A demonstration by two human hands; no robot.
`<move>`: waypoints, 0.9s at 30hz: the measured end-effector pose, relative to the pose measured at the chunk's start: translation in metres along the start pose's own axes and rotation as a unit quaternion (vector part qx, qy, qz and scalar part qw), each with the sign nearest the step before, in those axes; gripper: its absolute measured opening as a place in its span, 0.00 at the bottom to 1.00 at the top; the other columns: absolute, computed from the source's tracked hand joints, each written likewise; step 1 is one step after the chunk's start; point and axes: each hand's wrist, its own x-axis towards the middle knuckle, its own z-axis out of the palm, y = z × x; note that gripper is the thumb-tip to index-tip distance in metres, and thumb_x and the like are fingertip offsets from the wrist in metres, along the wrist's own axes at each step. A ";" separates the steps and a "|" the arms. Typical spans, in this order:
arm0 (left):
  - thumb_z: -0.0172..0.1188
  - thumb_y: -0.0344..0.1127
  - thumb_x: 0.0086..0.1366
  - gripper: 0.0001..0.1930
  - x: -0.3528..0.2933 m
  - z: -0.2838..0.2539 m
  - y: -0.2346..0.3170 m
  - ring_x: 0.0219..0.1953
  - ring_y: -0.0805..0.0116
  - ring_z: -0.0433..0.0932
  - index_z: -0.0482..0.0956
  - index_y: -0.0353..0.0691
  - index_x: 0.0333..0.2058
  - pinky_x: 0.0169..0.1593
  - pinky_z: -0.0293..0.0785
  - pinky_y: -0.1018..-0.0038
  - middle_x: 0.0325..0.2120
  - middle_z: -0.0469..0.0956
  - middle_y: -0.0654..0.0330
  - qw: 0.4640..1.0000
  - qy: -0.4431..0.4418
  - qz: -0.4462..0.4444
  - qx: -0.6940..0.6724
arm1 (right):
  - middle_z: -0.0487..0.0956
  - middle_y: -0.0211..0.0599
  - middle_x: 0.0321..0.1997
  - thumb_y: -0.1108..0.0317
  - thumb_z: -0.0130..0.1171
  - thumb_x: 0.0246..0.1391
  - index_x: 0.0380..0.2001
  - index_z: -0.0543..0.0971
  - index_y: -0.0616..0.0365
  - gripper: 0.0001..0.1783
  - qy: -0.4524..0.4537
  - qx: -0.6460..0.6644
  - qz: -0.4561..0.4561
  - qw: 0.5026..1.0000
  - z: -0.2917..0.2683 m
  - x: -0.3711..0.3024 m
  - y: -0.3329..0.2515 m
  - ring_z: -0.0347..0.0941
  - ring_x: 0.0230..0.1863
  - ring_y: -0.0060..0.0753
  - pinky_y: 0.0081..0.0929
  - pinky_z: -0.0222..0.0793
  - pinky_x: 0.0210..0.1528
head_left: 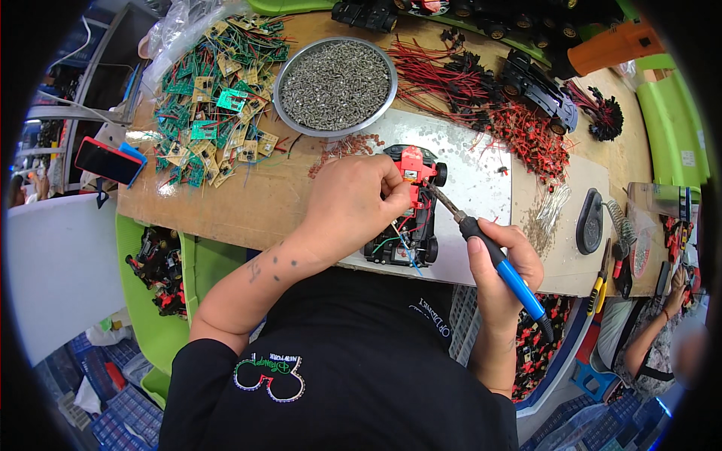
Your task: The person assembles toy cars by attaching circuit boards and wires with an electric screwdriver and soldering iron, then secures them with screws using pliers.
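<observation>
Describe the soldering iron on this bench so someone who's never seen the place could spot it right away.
Start at the pale metal sheet in the middle of the wooden workbench, where an open toy car chassis lies. The soldering iron slants up from the right hand, its tip at the chassis. Its bright blue handle with black collar sets it apart from the yellow-handled pliers to the right.

Black toy car chassis with red part (406, 210), upturned, wires exposed, on grey mat. Blue-handled soldering iron (492, 255) angled, tip at red part.
</observation>
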 end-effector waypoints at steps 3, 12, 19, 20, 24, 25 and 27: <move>0.65 0.33 0.57 0.08 0.000 -0.002 0.002 0.21 0.72 0.78 0.80 0.34 0.25 0.28 0.73 0.74 0.19 0.80 0.59 1.000 -0.008 -0.005 -0.003 | 0.80 0.39 0.27 0.78 0.70 0.43 0.35 0.84 0.64 0.12 -0.001 -0.006 0.007 1.000 -0.002 -0.001 -0.001 0.73 0.26 0.28 0.23 0.68 0.32; 0.61 0.31 0.59 0.07 -0.001 -0.011 -0.005 0.27 0.70 0.79 0.81 0.32 0.29 0.33 0.74 0.74 0.24 0.81 0.57 0.998 -0.039 -0.018 -0.044 | 0.81 0.39 0.26 0.77 0.70 0.42 0.35 0.84 0.64 0.12 -0.018 -0.004 -0.032 0.999 -0.001 0.002 -0.003 0.75 0.27 0.31 0.24 0.68 0.32; 0.62 0.31 0.57 0.06 0.001 -0.008 -0.005 0.23 0.71 0.78 0.81 0.34 0.28 0.31 0.73 0.74 0.21 0.79 0.60 0.999 -0.029 -0.022 -0.025 | 0.82 0.39 0.27 0.77 0.71 0.41 0.35 0.84 0.62 0.13 -0.039 -0.022 -0.046 0.998 0.008 0.007 -0.007 0.76 0.27 0.33 0.25 0.69 0.32; 0.62 0.31 0.57 0.06 0.002 -0.008 -0.005 0.23 0.71 0.78 0.81 0.34 0.28 0.31 0.73 0.74 0.21 0.79 0.60 0.999 -0.028 -0.023 -0.026 | 0.82 0.39 0.27 0.77 0.71 0.41 0.35 0.84 0.62 0.13 -0.039 -0.022 -0.046 0.998 0.009 0.008 -0.007 0.76 0.27 0.33 0.25 0.69 0.32; 0.62 0.31 0.56 0.05 0.003 -0.007 -0.005 0.23 0.71 0.77 0.80 0.35 0.27 0.31 0.73 0.74 0.20 0.79 0.61 0.999 -0.023 -0.015 -0.018 | 0.82 0.39 0.27 0.78 0.71 0.41 0.35 0.84 0.62 0.13 -0.040 -0.026 -0.051 0.998 0.012 0.010 -0.007 0.75 0.27 0.33 0.26 0.69 0.32; 0.63 0.31 0.56 0.05 0.002 -0.006 -0.006 0.23 0.71 0.77 0.80 0.35 0.27 0.31 0.73 0.74 0.20 0.78 0.61 0.999 -0.021 -0.016 -0.019 | 0.82 0.39 0.26 0.78 0.71 0.41 0.35 0.84 0.62 0.13 -0.042 -0.026 -0.056 0.997 0.013 0.010 -0.007 0.75 0.27 0.33 0.26 0.69 0.32; 0.63 0.31 0.56 0.05 0.002 -0.004 -0.008 0.23 0.70 0.77 0.80 0.35 0.27 0.31 0.73 0.73 0.20 0.78 0.61 1.000 -0.014 -0.005 -0.018 | 0.82 0.39 0.26 0.78 0.71 0.41 0.35 0.84 0.62 0.13 -0.051 -0.038 -0.066 0.996 0.012 0.011 -0.009 0.75 0.27 0.33 0.26 0.69 0.32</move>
